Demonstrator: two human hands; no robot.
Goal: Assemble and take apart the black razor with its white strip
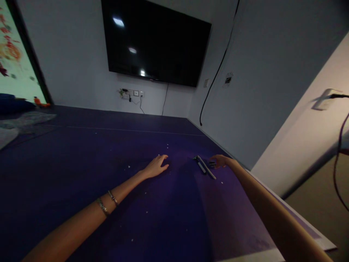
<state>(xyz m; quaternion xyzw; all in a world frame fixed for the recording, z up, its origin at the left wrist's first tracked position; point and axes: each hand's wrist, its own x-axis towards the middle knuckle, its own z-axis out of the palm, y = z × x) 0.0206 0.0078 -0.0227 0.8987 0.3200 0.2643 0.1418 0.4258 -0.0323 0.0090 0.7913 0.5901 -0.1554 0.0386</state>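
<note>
My left hand (156, 166) hovers over or rests on the dark purple surface (174, 203), fingers and thumb apart, holding nothing. To its right lies what looks like an opened stapler (201, 168), its two long arms spread in a narrow V and joined at the far left end. My right hand (219, 160) is just right of it, with fingers curled around a small dark piece with light stripes (212, 165). What this piece is cannot be made out. Small white scraps (129, 166) are scattered around both hands.
A wall-mounted screen (158, 43) hangs beyond the surface, with sockets (136, 93) and cords below it. A black cable (218, 69) dangles along the right wall. Clear plastic sheeting (29, 118) lies at far left. The surface's pale edge (321, 238) runs along the right.
</note>
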